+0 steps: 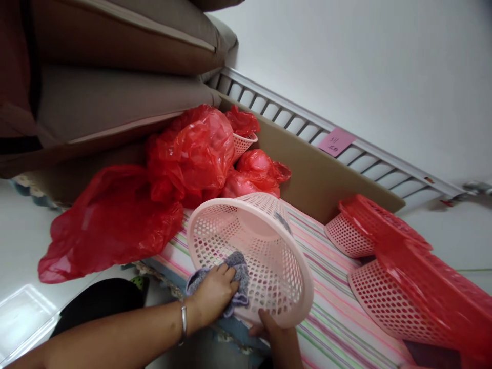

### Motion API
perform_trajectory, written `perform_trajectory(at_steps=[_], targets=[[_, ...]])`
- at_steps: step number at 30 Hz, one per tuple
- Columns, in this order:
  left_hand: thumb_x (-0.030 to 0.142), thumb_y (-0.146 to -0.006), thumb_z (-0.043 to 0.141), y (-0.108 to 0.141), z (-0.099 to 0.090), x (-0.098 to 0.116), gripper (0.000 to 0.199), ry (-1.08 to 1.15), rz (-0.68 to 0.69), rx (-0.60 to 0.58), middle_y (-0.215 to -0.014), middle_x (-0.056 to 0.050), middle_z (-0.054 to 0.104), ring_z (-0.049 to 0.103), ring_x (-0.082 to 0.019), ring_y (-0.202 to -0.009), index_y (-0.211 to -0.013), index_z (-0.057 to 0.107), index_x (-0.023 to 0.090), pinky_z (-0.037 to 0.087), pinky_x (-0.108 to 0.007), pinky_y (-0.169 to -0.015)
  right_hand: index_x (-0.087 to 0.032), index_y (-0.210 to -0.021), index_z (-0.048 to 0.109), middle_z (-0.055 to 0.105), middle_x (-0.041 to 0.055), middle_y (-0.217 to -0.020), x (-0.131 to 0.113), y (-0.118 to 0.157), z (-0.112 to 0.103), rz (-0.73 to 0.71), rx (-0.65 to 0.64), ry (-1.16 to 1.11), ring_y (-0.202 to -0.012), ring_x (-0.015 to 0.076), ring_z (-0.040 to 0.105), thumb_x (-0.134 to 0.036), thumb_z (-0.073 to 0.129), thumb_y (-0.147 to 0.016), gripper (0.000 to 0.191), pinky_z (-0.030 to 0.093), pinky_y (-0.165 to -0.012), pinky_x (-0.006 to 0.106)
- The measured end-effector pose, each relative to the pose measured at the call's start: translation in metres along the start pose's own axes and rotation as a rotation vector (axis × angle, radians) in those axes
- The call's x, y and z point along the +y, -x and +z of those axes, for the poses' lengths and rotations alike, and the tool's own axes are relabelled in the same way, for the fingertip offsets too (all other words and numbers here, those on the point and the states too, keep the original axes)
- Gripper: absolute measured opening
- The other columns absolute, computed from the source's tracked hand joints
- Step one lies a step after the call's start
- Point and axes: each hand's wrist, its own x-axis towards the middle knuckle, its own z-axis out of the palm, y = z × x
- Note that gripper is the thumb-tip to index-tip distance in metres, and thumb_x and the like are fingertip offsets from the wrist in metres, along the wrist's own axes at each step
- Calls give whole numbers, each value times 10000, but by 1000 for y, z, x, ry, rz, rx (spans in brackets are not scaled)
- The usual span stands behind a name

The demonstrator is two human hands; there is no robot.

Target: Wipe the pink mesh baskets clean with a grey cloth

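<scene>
A pale pink perforated plastic basket (251,207) is tipped on its side over the striped cloth, its wide mouth turned toward me. My left hand (215,294), with a silver bangle at the wrist, is closed on a grey-purple cloth (240,271) and presses it against the inner wall near the rim. My right hand (271,330) grips the basket's lower rim; part of its fingers is hidden. Just beyond the basket lie crumpled red plastic bags (192,154). A small dark patch shows on the basket's outer side.
Two more pink baskets (395,302) with red plastic over them stand on the right of the striped cover (330,302). Brown cushions (126,97) are stacked at the left. Behind a tan board (307,174) runs a white radiator (269,105) bearing a pink note (337,142).
</scene>
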Motion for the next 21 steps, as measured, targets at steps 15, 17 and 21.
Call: perform_trajectory(at_steps=[15, 17, 21], targets=[[195, -904, 427, -16, -6, -28, 228, 51, -130, 85, -944, -78, 590, 518, -251, -949, -969, 645, 202, 422, -365, -796, -207, -576, 605, 641, 65, -505, -16, 15, -16, -60, -10, 250, -606, 273, 636, -566, 553, -641, 368, 473, -654, 359], [182, -891, 437, -14, -4, -23, 236, 72, -117, 85, -953, -80, 592, 519, -257, -953, -1005, 642, 213, 427, -369, -792, -204, -535, 589, 635, 83, -489, 2, 12, -4, 12, -84, 146, -597, 286, 637, -569, 558, -630, 378, 488, -650, 375], [216, -870, 493, -2, 4, -5, 258, 139, -33, 68, -1010, -45, 594, 534, -223, -942, -1097, 603, 274, 446, -326, -794, -184, -704, 601, 650, 55, -524, 16, 10, 19, 103, -85, -97, -541, 272, 636, -545, 604, -600, 376, 517, -557, 365]])
